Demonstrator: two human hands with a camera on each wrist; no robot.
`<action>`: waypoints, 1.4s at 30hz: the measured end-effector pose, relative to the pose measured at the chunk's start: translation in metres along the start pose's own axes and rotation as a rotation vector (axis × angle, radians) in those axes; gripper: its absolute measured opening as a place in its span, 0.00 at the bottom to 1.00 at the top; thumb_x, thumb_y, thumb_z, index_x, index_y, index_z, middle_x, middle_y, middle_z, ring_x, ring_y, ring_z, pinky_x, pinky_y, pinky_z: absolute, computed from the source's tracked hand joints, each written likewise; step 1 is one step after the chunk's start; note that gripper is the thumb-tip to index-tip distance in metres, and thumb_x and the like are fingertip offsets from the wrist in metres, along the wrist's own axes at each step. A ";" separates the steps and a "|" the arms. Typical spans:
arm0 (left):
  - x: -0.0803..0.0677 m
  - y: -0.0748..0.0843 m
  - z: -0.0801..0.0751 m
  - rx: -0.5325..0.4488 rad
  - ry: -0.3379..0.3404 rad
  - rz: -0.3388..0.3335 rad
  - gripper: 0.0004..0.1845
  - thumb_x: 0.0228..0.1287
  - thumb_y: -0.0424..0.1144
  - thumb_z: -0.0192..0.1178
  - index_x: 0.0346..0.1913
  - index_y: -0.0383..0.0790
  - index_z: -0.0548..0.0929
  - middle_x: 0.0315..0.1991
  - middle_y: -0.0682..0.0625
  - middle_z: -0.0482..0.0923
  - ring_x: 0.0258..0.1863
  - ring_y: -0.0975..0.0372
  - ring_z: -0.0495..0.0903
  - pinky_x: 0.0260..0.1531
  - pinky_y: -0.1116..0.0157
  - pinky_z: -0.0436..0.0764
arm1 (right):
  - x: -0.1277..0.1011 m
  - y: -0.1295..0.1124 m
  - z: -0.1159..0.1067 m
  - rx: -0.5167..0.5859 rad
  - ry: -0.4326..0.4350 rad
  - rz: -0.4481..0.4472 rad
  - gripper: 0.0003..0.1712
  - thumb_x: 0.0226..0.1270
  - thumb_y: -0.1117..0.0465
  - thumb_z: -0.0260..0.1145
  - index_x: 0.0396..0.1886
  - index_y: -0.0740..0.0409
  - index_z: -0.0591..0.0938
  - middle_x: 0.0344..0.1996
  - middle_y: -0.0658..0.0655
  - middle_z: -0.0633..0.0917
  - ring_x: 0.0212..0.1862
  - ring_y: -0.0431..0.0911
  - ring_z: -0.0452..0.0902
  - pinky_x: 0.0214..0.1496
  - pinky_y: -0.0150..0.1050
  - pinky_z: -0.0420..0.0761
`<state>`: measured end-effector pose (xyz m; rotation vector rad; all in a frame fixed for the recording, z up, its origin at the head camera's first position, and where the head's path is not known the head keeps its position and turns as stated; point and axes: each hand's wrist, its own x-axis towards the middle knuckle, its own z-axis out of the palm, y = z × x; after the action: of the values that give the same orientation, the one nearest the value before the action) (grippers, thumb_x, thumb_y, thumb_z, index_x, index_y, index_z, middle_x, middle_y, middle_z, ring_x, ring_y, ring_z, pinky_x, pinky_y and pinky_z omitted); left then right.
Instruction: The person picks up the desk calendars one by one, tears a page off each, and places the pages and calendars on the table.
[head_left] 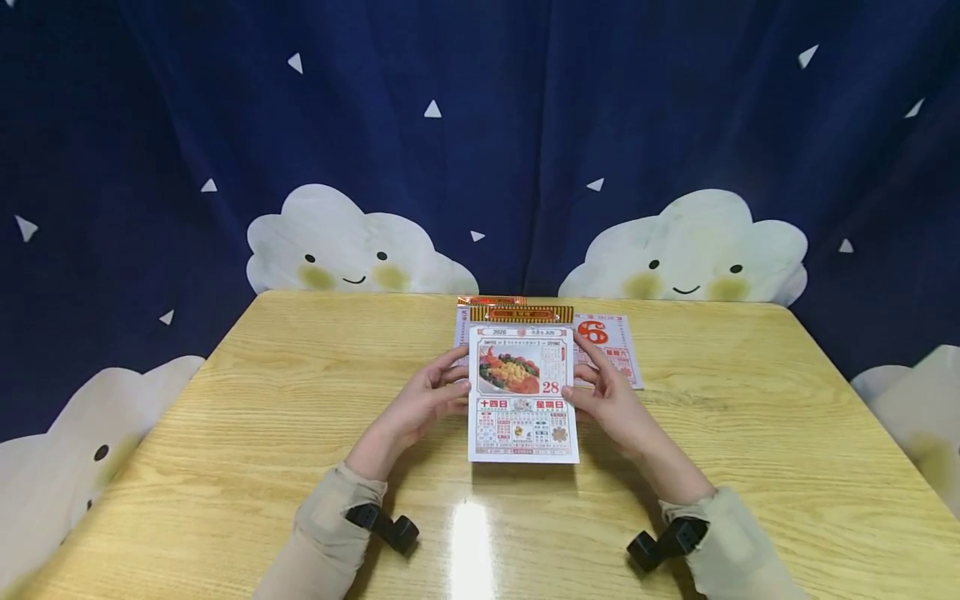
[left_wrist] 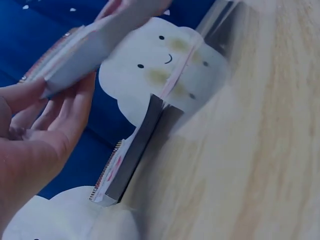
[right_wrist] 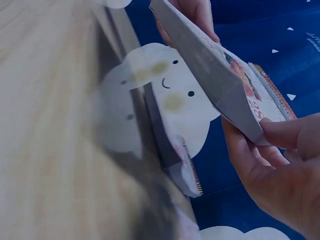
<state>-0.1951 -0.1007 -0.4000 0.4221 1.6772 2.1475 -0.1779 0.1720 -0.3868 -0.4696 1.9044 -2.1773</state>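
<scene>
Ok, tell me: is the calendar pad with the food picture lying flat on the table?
No: both wrist views show the calendar pad lifted off the table, held between the left hand and right hand.

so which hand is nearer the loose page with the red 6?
Right. The right hand holds the calendar pad at its right edge, just in front of the loose page. The left hand holds the pad's far side, away from it.

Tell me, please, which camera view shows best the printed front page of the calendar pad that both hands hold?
The head view: the calendar pad faces the camera, with its food picture and red 28 readable. The left wrist view shows only its blurred edge from the side. The right wrist view shows mostly its grey underside and a slanted strip of the front.
</scene>
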 end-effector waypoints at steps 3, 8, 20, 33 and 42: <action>0.000 -0.001 0.000 -0.052 -0.051 0.009 0.33 0.65 0.26 0.44 0.71 0.39 0.47 0.59 0.39 0.68 0.43 0.62 0.79 0.43 0.60 0.78 | 0.004 -0.006 0.000 0.012 0.009 -0.009 0.44 0.62 0.77 0.52 0.72 0.48 0.44 0.46 0.49 0.78 0.41 0.43 0.81 0.40 0.44 0.82; 0.001 -0.001 0.003 -0.218 -0.133 0.059 0.32 0.67 0.26 0.38 0.71 0.43 0.44 0.46 0.52 0.79 0.40 0.61 0.80 0.39 0.64 0.78 | 0.009 -0.017 0.001 0.011 0.004 -0.030 0.44 0.63 0.76 0.52 0.72 0.47 0.45 0.47 0.50 0.77 0.42 0.43 0.81 0.40 0.43 0.82; 0.006 -0.005 0.002 -0.331 -0.150 0.150 0.30 0.66 0.24 0.37 0.69 0.47 0.53 0.41 0.50 0.82 0.36 0.62 0.81 0.36 0.68 0.79 | 0.007 -0.029 0.009 -0.617 0.133 -0.207 0.39 0.61 0.69 0.59 0.70 0.59 0.54 0.55 0.66 0.71 0.51 0.48 0.73 0.51 0.36 0.77; 0.006 -0.004 0.003 -0.350 -0.129 0.157 0.29 0.66 0.24 0.37 0.68 0.47 0.54 0.44 0.51 0.81 0.36 0.62 0.81 0.35 0.68 0.79 | -0.005 -0.031 0.031 -1.181 0.004 -0.825 0.12 0.53 0.63 0.66 0.40 0.55 0.83 0.39 0.51 0.82 0.44 0.45 0.76 0.49 0.38 0.74; 0.006 -0.004 0.002 -0.315 -0.100 0.138 0.31 0.65 0.23 0.36 0.70 0.42 0.48 0.42 0.52 0.82 0.34 0.63 0.81 0.31 0.69 0.79 | -0.007 -0.024 0.036 -1.260 -0.109 -0.812 0.20 0.44 0.45 0.71 0.36 0.50 0.84 0.40 0.49 0.80 0.44 0.44 0.74 0.51 0.40 0.72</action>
<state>-0.1992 -0.0947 -0.4038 0.5540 1.2592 2.3944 -0.1565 0.1447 -0.3593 -1.7083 3.1428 -0.7594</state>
